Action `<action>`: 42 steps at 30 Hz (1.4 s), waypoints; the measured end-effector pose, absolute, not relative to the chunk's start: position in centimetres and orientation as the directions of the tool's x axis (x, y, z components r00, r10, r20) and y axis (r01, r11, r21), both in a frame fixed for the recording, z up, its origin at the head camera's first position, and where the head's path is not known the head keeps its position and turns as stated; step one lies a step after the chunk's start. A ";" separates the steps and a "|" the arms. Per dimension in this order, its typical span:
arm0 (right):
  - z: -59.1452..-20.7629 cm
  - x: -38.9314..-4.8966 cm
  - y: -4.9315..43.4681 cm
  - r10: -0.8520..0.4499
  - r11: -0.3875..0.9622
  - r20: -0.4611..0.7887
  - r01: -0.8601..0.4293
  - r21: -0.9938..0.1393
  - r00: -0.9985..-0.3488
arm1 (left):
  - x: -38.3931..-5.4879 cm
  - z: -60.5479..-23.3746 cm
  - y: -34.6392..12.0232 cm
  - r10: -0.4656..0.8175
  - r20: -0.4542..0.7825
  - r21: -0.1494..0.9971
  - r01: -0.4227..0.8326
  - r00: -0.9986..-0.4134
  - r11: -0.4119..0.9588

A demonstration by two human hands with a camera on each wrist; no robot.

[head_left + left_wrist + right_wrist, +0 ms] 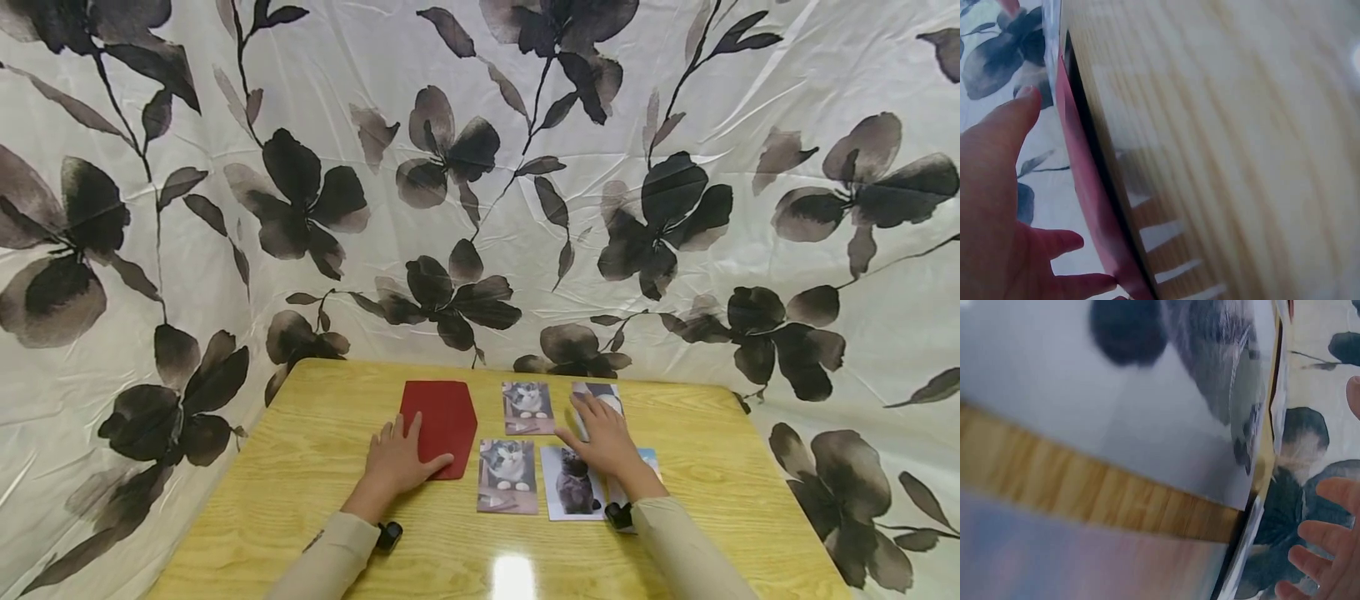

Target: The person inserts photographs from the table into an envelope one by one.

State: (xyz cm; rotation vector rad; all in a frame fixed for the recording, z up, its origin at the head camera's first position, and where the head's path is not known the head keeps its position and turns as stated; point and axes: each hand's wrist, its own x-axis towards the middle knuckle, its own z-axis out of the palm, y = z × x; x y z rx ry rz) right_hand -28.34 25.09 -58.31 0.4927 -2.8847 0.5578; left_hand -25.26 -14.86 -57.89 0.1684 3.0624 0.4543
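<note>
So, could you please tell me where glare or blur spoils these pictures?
Head view: sharp, apart from a bright glare patch on the table near its front edge. Left wrist view: wood grain smeared, red envelope edge soft. Right wrist view: very close and blurred, the cat photo barely readable.

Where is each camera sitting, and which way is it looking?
Head: worn up high, looking forward and down at the wooden table, the red envelope, the cat photos and the flowered cloth; both hands and sleeves show.
Left wrist: low beside the left hand, looking along the tabletop at the envelope's edge; palm and fingers show.
Right wrist: low by the right hand, very close to a cat photo; only fingertips show.
Shared: head and left wrist both see the envelope and left hand; all see table and cloth.
</note>
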 end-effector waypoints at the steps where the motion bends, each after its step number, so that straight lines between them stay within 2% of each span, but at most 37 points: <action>1: -58.2 -28.4 24.9 -0.291 0.875 0.212 -0.349 -0.336 -0.933 | -25.2 -57.9 -14.8 0.113 -0.025 0.287 0.101 -0.993 0.952; 13: -58.5 -29.6 23.3 -0.270 0.868 0.138 -0.302 -0.393 -0.953 | -25.6 -57.8 -14.4 0.121 0.016 0.251 0.121 -0.993 0.960; 28: -58.8 -30.6 21.6 -0.276 0.884 0.181 -0.323 -0.339 -0.944 | -25.9 -57.3 -14.1 -0.014 0.034 0.272 -0.004 -0.999 0.962; 37: -58.8 -30.7 20.6 -0.189 0.888 0.153 -0.236 -0.395 -0.970 | -25.9 -56.8 -14.3 -0.119 0.026 0.300 -0.106 -0.993 0.948; 42: -58.8 -30.6 20.0 -0.142 0.898 0.158 -0.194 -0.395 -0.977 | -25.9 -56.8 -14.4 -0.142 0.001 0.279 -0.136 -0.990 0.951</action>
